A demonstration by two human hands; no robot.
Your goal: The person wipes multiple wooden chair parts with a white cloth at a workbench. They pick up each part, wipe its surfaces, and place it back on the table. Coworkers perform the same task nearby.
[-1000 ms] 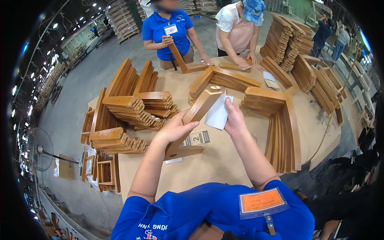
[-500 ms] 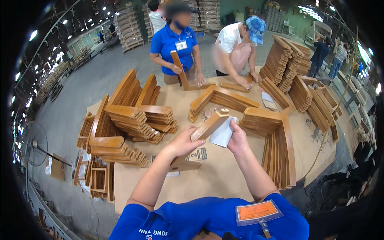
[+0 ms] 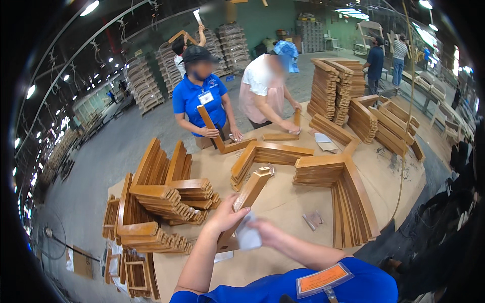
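My left hand [image 3: 228,216] is wrapped round the upright arm of an L-shaped brown wooden frame piece [image 3: 257,185], which tilts away from me. The lower part of this piece rests toward the cardboard-covered table [image 3: 283,204], partly hidden behind my left forearm. A thin pale grey-white sheet [image 3: 247,236], like sandpaper, is in my right hand [image 3: 267,233]. It lies against the right side of the wood, below my left fingers. My right hand is blurred by motion, but its fingers are closed on the sheet.
Stacked L-shaped wooden pieces stand at left [image 3: 156,194] and right [image 3: 353,197]. A small clear object [image 3: 313,220] and a white paper [image 3: 224,256] lie on the cardboard. Across the table, a person in blue [image 3: 204,98] holds another piece; a person in white and pink [image 3: 260,91] bends over wood.
My right hand has moved down and left with the sheet, from near the piece's upper end to its lower side. My view has tilted up. A person behind now raises a wooden piece.
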